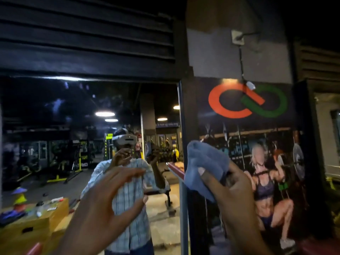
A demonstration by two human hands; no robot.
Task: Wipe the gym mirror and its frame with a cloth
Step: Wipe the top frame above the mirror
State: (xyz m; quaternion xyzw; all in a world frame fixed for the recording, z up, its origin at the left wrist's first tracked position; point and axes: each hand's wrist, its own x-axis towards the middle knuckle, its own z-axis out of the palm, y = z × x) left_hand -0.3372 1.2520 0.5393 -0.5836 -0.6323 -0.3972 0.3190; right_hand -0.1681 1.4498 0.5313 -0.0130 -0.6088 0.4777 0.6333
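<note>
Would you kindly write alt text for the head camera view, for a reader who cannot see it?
A person faces a gym mirror, the right hand gripping a bunched blue cloth near the mirror's right frame, the left hand raised open and empty. A fitness poster topped by an orange and green logo hangs to the right.

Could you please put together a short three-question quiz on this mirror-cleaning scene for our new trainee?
1. True or false: the left hand grips the blue cloth.
2. Multiple choice: as the camera sees it, the cloth overlaps A) the louvred panel, B) the poster, C) the wooden box.
3. Fill in: the logo above the poster's figure is orange and ____.
Key: 1 false, the right hand grips it and the left holds nothing; 2 B; 3 green.
</note>
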